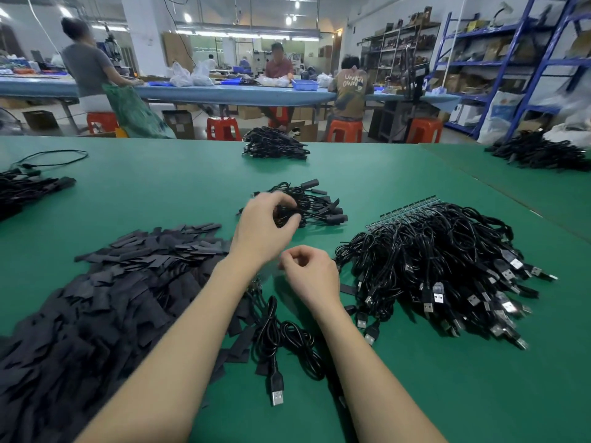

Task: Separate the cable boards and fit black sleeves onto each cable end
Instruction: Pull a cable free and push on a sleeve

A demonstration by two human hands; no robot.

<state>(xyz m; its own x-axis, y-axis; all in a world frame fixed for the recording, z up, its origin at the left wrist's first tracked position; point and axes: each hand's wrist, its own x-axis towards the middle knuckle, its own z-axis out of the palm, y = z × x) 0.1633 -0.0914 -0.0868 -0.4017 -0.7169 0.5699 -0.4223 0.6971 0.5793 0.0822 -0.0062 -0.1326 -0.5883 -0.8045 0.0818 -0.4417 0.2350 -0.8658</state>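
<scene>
My left hand [263, 227] reaches forward, its fingers curled round a black cable of the small sleeved-cable pile [315, 204] at the table's middle. Closer to me, my right hand [311, 274] hovers with fingers curled and nothing visible in them. A big heap of flat black sleeves [105, 292] lies on the left. To the right lies a large bundle of black USB cables [447, 266], its joined green boards [406, 211] along the far edge. Loose USB cables [278, 340] lie between my forearms.
The green table [160, 193] carries further cable piles at the far middle [275, 145], far right [540, 155] and left edge [28, 190]. Beyond it, people sit on red stools at a long blue bench [224, 91]. Blue shelving [511, 65] stands at right.
</scene>
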